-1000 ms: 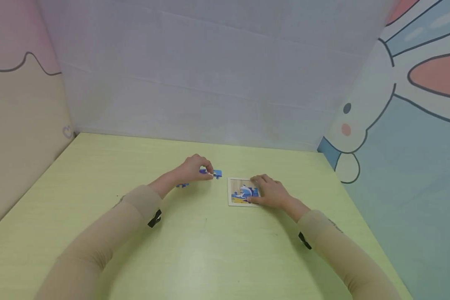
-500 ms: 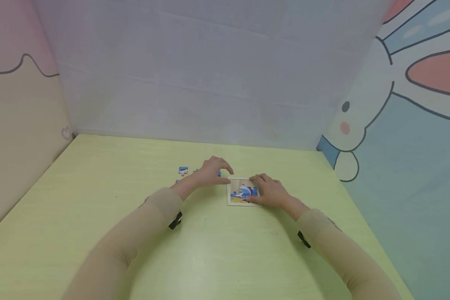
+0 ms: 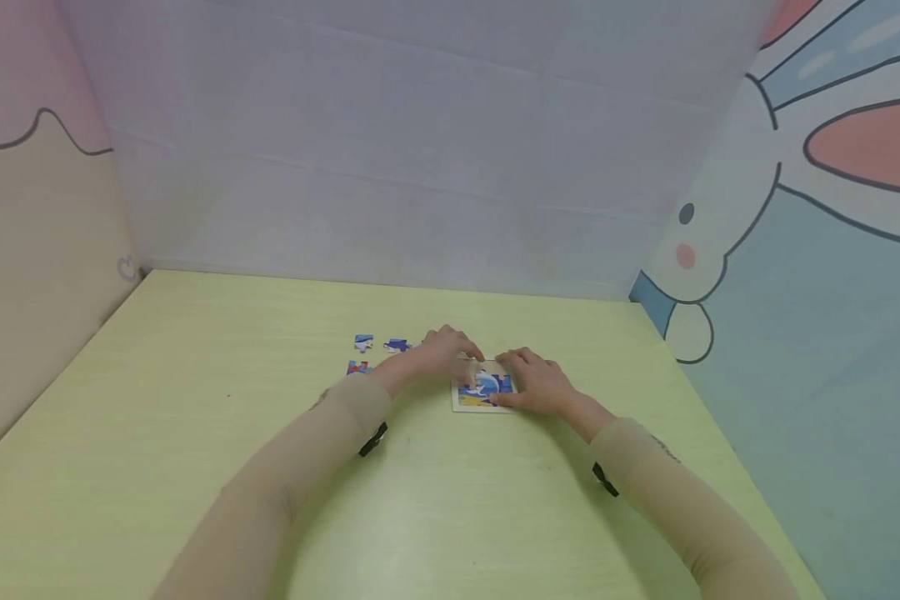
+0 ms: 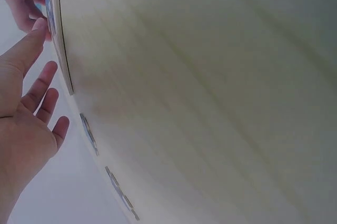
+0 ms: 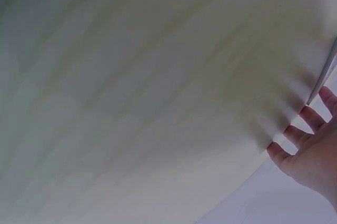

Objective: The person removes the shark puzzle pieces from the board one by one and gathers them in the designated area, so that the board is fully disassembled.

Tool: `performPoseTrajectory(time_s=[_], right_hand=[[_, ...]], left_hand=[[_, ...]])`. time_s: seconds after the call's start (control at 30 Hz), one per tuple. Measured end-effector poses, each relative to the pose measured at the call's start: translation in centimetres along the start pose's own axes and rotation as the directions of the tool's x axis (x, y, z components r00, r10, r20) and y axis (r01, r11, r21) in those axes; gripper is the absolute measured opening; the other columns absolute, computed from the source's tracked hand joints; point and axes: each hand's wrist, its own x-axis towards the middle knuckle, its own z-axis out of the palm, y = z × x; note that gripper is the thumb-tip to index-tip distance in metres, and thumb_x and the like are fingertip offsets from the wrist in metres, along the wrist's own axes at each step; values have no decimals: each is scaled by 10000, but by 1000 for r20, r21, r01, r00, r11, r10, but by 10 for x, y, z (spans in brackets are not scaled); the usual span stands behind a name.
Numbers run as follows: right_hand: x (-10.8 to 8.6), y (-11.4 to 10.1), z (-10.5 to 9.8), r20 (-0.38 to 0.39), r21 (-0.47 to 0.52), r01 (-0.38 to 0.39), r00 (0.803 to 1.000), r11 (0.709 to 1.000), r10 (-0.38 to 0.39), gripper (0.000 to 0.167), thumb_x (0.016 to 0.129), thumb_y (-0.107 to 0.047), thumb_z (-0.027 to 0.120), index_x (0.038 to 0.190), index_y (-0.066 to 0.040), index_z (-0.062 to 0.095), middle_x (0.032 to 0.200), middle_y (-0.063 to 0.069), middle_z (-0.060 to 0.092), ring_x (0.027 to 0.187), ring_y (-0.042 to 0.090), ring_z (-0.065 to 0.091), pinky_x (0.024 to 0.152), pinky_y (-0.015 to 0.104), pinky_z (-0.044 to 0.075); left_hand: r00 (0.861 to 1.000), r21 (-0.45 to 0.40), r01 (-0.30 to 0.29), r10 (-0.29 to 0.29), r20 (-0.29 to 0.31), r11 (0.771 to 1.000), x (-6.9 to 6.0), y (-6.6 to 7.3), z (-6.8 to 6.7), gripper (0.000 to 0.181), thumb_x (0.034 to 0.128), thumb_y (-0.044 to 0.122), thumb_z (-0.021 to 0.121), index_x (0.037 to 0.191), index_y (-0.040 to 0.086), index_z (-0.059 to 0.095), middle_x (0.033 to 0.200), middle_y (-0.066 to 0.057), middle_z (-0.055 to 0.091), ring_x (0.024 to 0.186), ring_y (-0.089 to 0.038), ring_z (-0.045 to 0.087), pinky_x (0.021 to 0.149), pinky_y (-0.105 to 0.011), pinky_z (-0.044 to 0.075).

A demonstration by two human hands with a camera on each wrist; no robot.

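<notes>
In the head view my left hand (image 3: 437,352) hovers over the left part of a small wooden jigsaw board (image 3: 468,409), its thumb blurred. No piece shows between its fingers, though its index fingertip is hidden in the left wrist view, where the other fingers (image 4: 46,105) are spread. My right hand (image 3: 537,382) rests on the board's right side, thumb near the lower edge and fingers at the upper edge. In the right wrist view its fingertips (image 5: 274,149) touch the tabletop beside the board. A dolphin picture (image 3: 487,383) partly fills the board; bare wood shows along its top.
Several loose jigsaw pieces lie left of the board, among them a blue-white piece (image 3: 363,342), a dark blue piece (image 3: 397,344) and a red-blue piece (image 3: 359,367). The left forearm passes close to them. A pale table (image 3: 450,517) stretches around, with printed cloth walls (image 3: 390,150) at back and sides.
My left hand has moved right, from among the loose pieces to over the board. The pieces at the left have come into view behind it. My right hand stays at the board.
</notes>
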Motion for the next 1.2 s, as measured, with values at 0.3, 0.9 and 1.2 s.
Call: performPoseTrajectory(time_s=[0.3,0.9,1.2], right_hand=[[0,2,2,-13,10,-6,1000,1000,6,773,810,-622,600,1415,-183,405,1434,131,405,1314,336,378,994,612,321],[0,2,2,-20,41,-18,1000,999,19,760,800,-601,631,1400,-183,423,1417,128,418,1308,327,379,998,621,305],[-1,2,2,-30,65,-6,1000,998,8,710,811,-597,620,1377,-208,440,1395,120,436,1297,328,392,994,628,301]], left_hand=[[999,76,-36,33,42,996,3,5,0,420,828,365,709,1232,289,624,1240,20,550,1164,-197,391,989,-429,298],[997,-11,-19,20,79,1000,4,7,0,329,854,305,694,1177,272,641,1223,41,549,1210,-207,366,1035,-458,252],[997,-3,-26,26,66,1000,5,5,3,336,848,304,701,1175,258,639,1213,41,559,1182,-199,388,1017,-456,266]])
